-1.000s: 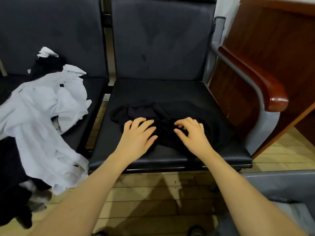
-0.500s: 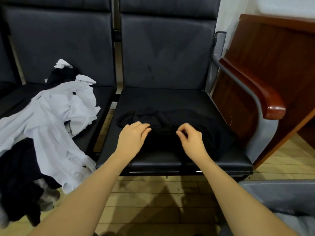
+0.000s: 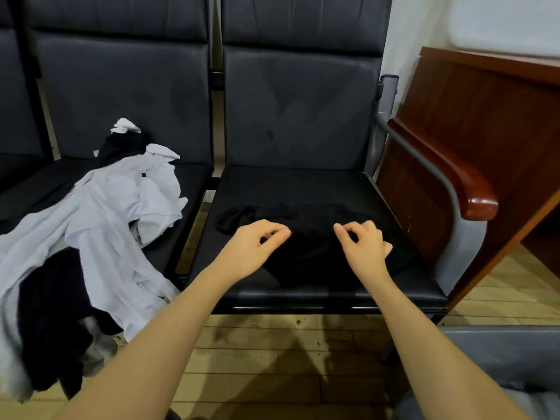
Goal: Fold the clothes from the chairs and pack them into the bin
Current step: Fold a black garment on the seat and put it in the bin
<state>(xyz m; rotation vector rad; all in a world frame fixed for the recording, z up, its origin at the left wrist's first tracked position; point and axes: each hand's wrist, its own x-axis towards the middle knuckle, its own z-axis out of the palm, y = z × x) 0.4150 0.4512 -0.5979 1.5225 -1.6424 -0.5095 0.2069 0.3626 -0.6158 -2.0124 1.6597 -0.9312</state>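
A black garment (image 3: pixel 306 256) lies crumpled on the seat of the right-hand chair (image 3: pixel 303 183). My left hand (image 3: pixel 257 242) is over its left part, thumb and fingers curled together and pinching the dark cloth. My right hand (image 3: pixel 365 242) is over its right part and pinches the cloth the same way. A heap of white and black clothes (image 3: pixel 100 225) covers the left-hand chair (image 3: pixel 127 95) and hangs over its front edge. A corner of the grey bin (image 3: pixel 503 356) shows at the bottom right.
The right chair has a metal armrest with a wooden cap (image 3: pixel 448 174). A wooden desk panel (image 3: pixel 485 122) stands close behind it on the right. Light wooden floor (image 3: pixel 272 359) lies between me and the chairs.
Both hands lay flat on the black garment a second ago. Their fingers have since curled into pinches on the cloth, and the view has tilted up to show more of the chair backs.
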